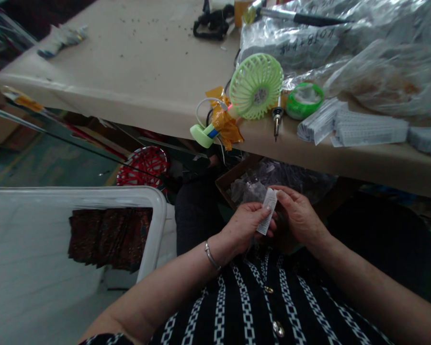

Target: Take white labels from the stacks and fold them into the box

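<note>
A narrow white label (267, 213) with small printed text is held over my lap. My left hand (244, 224) is closed on it, the thumb lying across its face. At its upper end, the thumb and forefinger of my right hand (300, 215) pinch the label's corner. My other right fingers are curled and partly hidden. Just beyond my hands, an open cardboard box (225, 188) holds crumpled clear plastic (273, 175). Stacks of similar printed labels (370, 127) lie along the table edge.
On the beige table (129, 62) are a green fan (256, 86), a green tape roll (304, 101), a pointed metal-tipped tool (276, 122) and plastic bags (388, 76). A white bin (154, 201) with dark patterned fabric pieces (109, 237) stands left; a red woven stool (143, 165) is behind it.
</note>
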### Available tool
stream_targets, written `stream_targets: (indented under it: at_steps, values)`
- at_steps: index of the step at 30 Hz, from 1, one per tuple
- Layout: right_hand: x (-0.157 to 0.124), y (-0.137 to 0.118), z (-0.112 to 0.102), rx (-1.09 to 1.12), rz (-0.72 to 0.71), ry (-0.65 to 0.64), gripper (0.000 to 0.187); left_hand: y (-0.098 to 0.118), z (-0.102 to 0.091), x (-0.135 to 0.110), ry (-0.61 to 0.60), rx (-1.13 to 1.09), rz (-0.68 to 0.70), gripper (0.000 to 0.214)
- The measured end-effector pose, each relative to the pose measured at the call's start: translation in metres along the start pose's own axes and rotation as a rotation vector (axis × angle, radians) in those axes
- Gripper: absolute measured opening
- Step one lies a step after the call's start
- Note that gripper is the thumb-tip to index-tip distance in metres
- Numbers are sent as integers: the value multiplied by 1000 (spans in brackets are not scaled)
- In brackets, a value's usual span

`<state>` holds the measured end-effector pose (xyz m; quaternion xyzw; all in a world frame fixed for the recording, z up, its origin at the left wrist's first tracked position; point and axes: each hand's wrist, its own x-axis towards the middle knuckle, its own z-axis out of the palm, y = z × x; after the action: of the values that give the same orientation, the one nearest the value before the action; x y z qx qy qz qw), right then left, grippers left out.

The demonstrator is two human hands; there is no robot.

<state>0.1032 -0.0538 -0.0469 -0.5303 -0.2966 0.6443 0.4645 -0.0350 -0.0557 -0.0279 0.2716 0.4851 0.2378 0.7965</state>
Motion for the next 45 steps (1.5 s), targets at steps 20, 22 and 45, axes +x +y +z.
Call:
stream_targets:
  at_steps: [20,22,45]
  values:
    - [-11,13,-3,-26,40,14,38,-16,4,-7,38,-92,29,40]
    - [-11,10,-1,-60,5,-11,34,-14,3,-7,41,-94,39,39]
    - [-14,5,-36,-416,-171,147,31,0,-11,-12,101,-219,72,32]
